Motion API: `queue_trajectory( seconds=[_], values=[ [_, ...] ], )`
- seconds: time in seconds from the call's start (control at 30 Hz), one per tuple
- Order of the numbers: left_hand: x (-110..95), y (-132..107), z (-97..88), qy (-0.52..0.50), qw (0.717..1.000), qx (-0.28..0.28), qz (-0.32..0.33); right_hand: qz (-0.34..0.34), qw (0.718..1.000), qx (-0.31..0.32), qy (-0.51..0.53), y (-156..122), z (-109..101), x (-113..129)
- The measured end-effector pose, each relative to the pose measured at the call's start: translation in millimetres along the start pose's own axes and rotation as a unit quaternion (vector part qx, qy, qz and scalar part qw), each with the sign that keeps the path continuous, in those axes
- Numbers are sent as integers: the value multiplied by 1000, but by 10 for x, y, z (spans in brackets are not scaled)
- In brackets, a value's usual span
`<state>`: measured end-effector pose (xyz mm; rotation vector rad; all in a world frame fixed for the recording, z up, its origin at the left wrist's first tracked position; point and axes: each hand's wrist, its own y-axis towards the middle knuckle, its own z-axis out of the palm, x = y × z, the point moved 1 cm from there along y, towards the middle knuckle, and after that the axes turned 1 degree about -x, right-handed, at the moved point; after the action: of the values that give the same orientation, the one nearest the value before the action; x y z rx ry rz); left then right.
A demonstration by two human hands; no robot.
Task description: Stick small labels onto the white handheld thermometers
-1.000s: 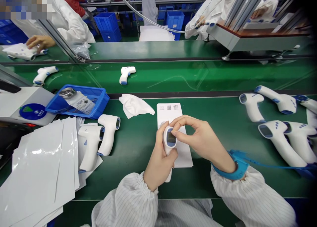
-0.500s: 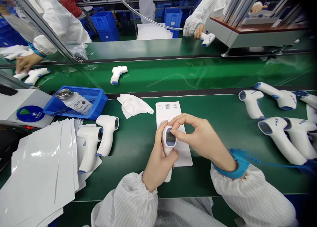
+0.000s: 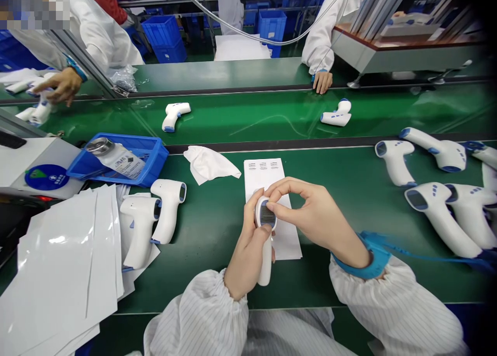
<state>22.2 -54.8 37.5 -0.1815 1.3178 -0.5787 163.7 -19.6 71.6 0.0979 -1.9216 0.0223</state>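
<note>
My left hand (image 3: 245, 257) is wrapped around a white handheld infrared thermometer (image 3: 265, 265), its thumb just below the screen. The screen faces up at me and looks dark with grey lines. My right hand (image 3: 310, 211) pinches the upper right edge of the thermometer's head with thumb and forefinger; whether a small piece lies between those fingertips I cannot tell. Under the hands lies a white paper sheet (image 3: 287, 242) with small printed blocks at its top. A crumpled white cloth (image 3: 212, 164) is to the left of the sheet.
Two thermometers (image 3: 167, 211) lie left beside glossy white sheets (image 3: 58, 273). A blue tray (image 3: 157, 161) holds a metal-capped bottle. Several thermometers (image 3: 442, 216) are at right. Across the green belt (image 3: 248, 117), which carries more thermometers, are co-workers' hands (image 3: 323, 81). A blue wrist strap (image 3: 373, 262) trails a cord.
My left thumb has shifted up toward the screen. On the belt, one thermometer has moved left. The co-worker at upper right has let go of a thermometer, now on the belt.
</note>
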Motion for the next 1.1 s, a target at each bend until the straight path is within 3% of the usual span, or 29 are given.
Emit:
queue_trajectory(
  seconds=[0.33,0.87,1.0,1.1],
  values=[
    [-18,-19,12,7,1000,0,-1,-6,1000,-5,8,-6,10,19],
    [87,7,-26,52,994,-14,91,-26,999,-3,-39,-15,18,-27],
    [16,-21,-33,-18,998,14,59,-81,996,40,-14,-21,74,-108],
    [-19,-60,-28,-23,998,18,54,-146,989,-18,-5,-39,124,-140]
  ],
)
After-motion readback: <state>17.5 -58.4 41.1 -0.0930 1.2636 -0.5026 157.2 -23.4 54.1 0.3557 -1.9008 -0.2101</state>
